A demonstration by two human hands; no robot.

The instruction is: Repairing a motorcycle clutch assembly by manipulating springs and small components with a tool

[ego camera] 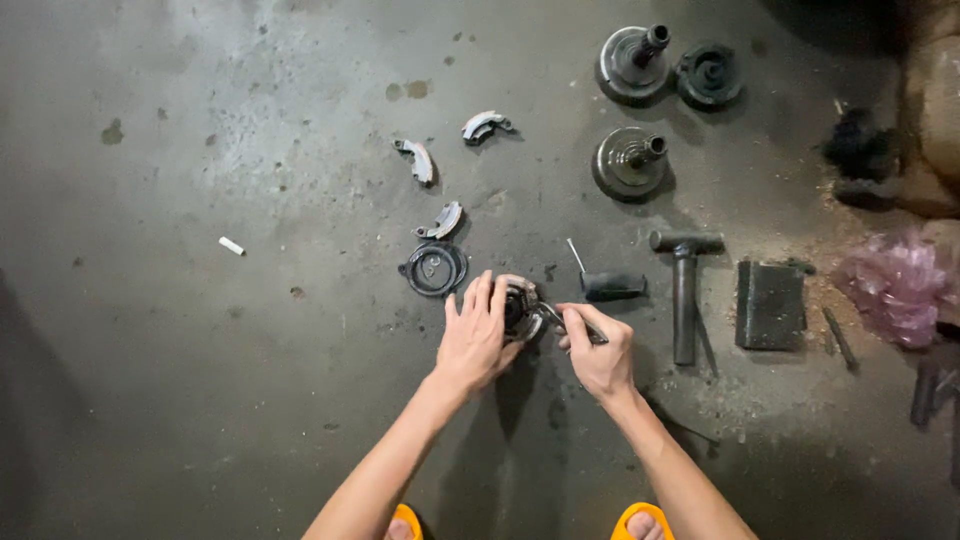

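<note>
Dull metal on rough concrete

I see a stained, matt concrete floor, dark greasy metal hammer, and crinkled glossy pink plastic bag.
</note>
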